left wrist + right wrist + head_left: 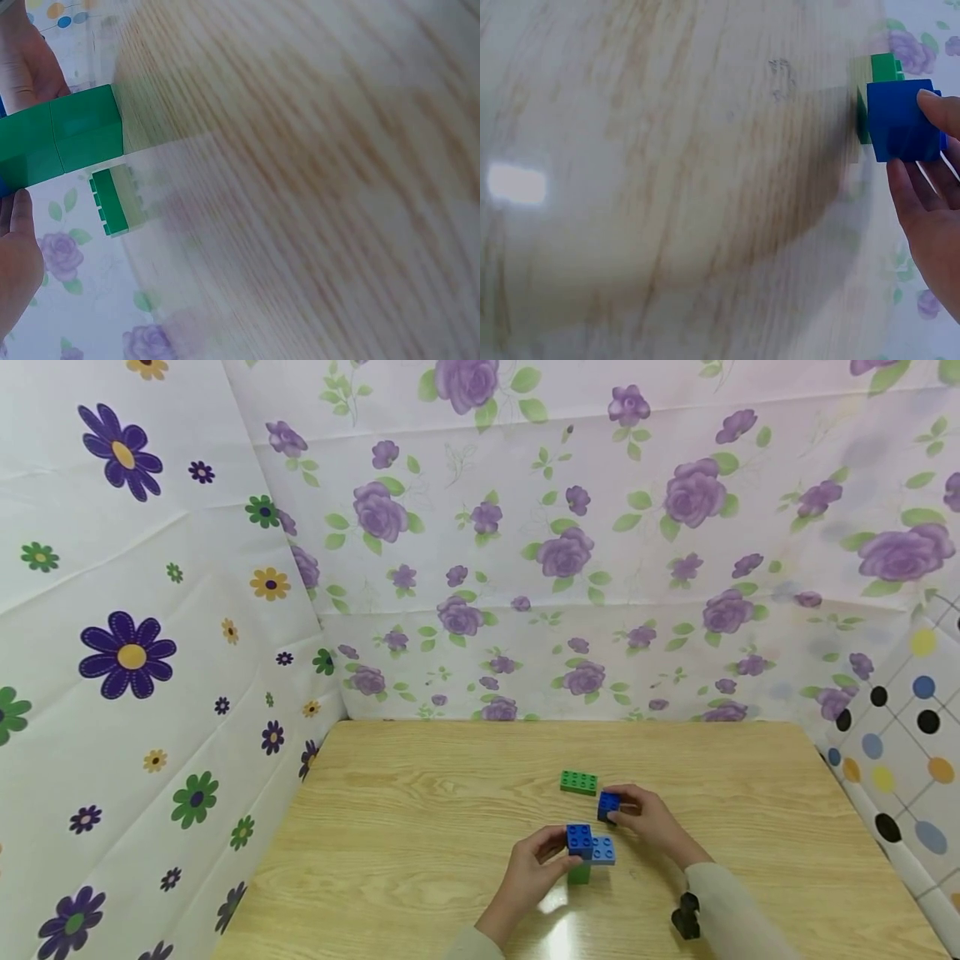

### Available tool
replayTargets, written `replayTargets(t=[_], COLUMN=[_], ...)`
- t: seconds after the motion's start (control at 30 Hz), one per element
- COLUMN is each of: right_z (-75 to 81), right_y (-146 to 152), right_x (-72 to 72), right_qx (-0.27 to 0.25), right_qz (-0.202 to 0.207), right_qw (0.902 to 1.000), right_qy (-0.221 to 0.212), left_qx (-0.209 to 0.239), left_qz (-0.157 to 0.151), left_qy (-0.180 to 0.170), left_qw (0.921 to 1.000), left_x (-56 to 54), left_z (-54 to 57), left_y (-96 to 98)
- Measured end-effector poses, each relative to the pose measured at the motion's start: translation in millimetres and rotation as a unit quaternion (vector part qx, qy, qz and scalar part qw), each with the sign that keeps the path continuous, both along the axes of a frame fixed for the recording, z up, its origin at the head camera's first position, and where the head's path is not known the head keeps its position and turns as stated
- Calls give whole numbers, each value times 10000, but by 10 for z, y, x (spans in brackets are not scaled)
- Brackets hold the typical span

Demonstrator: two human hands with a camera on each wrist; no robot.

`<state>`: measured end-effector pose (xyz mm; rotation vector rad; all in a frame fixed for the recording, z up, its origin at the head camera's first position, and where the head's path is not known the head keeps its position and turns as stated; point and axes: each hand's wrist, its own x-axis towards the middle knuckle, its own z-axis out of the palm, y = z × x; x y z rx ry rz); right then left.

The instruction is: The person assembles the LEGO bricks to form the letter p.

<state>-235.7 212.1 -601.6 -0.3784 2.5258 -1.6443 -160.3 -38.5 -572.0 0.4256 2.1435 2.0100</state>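
My left hand (pixel 528 872) grips a stack of toy building bricks, fingers and thumb at the sides of its dark blue top brick (pixel 579 837). A light blue brick (pixel 603 851) juts out to the right in this stack, and green bricks (pixel 578 874) form its lower part. Those green bricks (pixel 64 136) fill the left side of the left wrist view. Farther back, my right hand (pixel 648 818) pinches a separate dark blue brick (pixel 901 120) between thumb and fingers. Just beyond it lies a flat green brick (pixel 578 782) with its studs up.
The wooden table (pixel 420 827) meets a wall of flowered cloth (pixel 525 635) at the back. Patterned cloth also closes the left side (pixel 187 735) and the right side (pixel 900 752). A black strap piece (pixel 686 917) is by the right sleeve.
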Motion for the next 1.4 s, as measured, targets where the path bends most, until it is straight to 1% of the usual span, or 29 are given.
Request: replayTargets(t=[0.27, 0.5, 0.6, 0.83, 1.13, 1.4], right_z=[80, 206, 260, 352, 466, 556], right_y=[21, 35, 54, 78, 92, 113], right_x=[17, 47, 64, 97, 183, 278], right_qx=[-97, -104, -26, -55, -110, -287], right_qz=[137, 278, 407, 576, 779, 931], right_qw=[9996, 9994, 9989, 9979, 9951, 9929], right_qy=[212, 173, 211, 299, 595, 683], left_qx=[21, 60, 55, 83, 137, 160], left_qz=[30, 16, 20, 7, -7, -48], left_qy=[-58, -33, -37, 7, 101, 138], left_qw=[10000, 10000, 10000, 10000, 9999, 9998], left_x=[10, 6, 5, 2, 2, 11], left_z=[17, 10, 5, -6, -20, -4], left_y=[6, 12, 12, 7, 1, 1])
